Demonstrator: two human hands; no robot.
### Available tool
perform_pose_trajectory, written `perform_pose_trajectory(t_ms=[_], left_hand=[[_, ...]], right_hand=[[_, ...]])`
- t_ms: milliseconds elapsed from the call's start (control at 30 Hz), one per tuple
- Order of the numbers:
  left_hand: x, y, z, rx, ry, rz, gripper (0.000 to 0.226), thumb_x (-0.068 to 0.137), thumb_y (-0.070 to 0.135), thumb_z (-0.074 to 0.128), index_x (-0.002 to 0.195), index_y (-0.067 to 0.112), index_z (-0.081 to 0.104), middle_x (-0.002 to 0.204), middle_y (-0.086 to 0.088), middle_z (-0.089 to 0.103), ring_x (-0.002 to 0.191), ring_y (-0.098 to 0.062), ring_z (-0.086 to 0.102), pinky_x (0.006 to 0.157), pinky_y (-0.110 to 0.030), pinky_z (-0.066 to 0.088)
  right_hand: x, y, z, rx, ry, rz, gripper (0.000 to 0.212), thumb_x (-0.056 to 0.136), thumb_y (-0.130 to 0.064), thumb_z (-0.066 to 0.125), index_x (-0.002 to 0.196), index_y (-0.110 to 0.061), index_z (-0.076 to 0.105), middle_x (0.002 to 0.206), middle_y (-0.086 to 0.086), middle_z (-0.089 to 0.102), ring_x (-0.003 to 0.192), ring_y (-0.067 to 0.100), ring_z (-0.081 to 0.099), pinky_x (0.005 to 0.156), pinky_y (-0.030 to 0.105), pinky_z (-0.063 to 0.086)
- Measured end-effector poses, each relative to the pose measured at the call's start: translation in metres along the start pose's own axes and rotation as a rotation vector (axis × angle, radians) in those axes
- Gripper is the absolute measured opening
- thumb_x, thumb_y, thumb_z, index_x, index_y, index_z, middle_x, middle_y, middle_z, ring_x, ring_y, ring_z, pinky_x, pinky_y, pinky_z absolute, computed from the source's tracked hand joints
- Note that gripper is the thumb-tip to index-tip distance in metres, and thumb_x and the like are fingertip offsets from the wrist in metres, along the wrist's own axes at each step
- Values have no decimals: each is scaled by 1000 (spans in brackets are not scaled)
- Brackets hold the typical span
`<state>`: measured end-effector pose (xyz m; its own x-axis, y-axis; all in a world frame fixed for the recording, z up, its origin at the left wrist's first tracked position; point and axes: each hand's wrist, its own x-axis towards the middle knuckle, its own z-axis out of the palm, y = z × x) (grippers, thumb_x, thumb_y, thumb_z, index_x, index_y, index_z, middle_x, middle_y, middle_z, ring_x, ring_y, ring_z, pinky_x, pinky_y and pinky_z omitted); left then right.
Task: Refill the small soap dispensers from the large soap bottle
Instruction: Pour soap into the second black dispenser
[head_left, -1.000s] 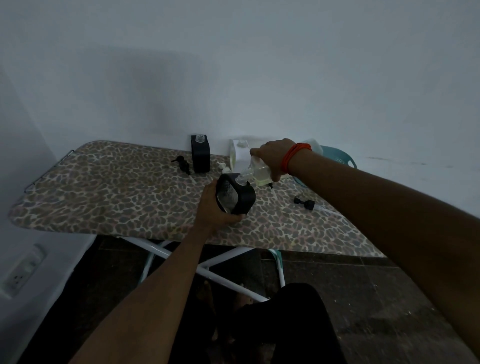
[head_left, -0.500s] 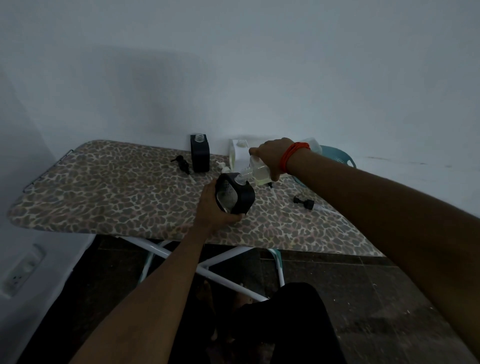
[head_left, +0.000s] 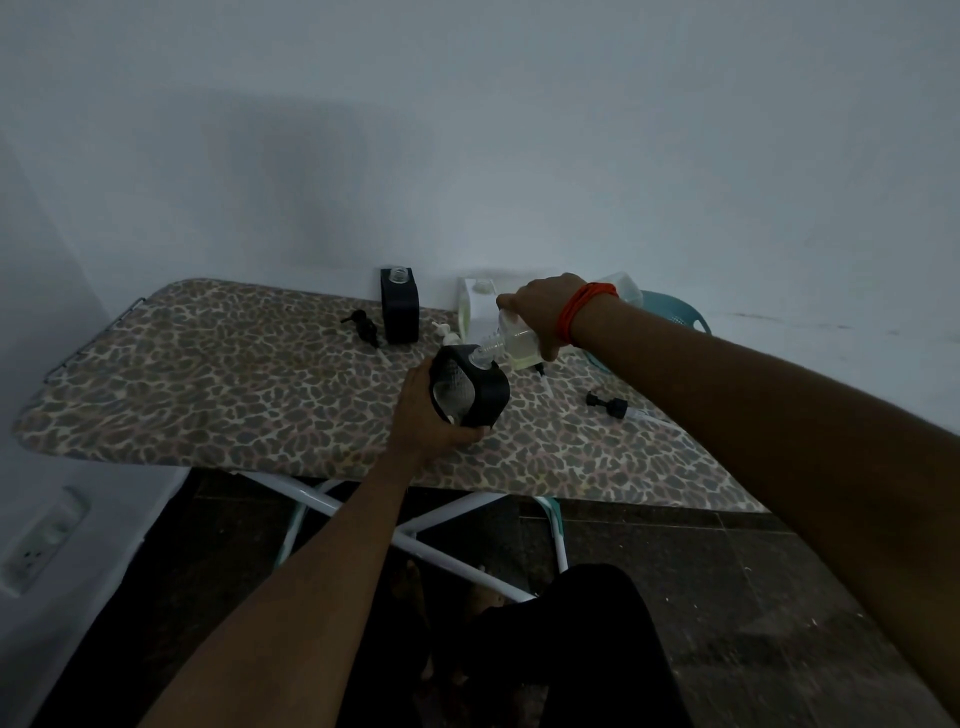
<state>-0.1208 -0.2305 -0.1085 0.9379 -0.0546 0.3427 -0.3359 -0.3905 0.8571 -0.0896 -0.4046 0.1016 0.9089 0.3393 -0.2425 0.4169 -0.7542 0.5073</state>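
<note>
Two bare hands meet above a leopard-print ironing board in dim light. The left hand curls its fingers round a tilted, black, square-sided small soap dispenser. The right hand, with an orange band on its wrist, grips a clear large soap bottle of pale liquid, tipped so its ribbed neck touches the dispenser's opening. No stream of soap can be made out. Behind them a second black dispenser stands upright and uncapped, and a white dispenser is partly hidden by the right hand. Two black pump heads lie on the cover. A teal plastic basket is mostly covered by the forearm.
</note>
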Motion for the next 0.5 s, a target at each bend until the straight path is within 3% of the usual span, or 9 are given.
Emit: perform_pose_trajectory(t_ms=[200, 333, 500], left_hand=[[0, 0, 1, -17, -13, -8, 115, 55, 31, 97, 148, 14, 32, 144, -7, 42, 133, -24, 43, 105, -32, 37], [-1, 1, 0, -27, -7, -15, 115, 53, 31, 98, 147, 16, 33, 143, -5, 43, 128, -12, 41, 104, -30, 37], [0, 0, 0, -13, -6, -15, 117, 54, 30, 97, 149, 12, 32, 146, -8, 41, 135, -24, 41, 108, -34, 37]], right_hand=[[1, 0, -1, -14, -7, -1, 87, 68, -24, 88, 139, -19, 37, 117, 9, 61, 103, 30, 63, 73, 39, 49], [2, 0, -2, -38, -15, -4, 85, 68, -25, 87, 137, -19, 37, 117, 8, 62, 102, 28, 63, 76, 40, 52], [3, -1, -1, -39, -11, -1, 84, 67, -26, 88, 135, -19, 38, 115, 8, 62, 100, 28, 63, 74, 39, 52]])
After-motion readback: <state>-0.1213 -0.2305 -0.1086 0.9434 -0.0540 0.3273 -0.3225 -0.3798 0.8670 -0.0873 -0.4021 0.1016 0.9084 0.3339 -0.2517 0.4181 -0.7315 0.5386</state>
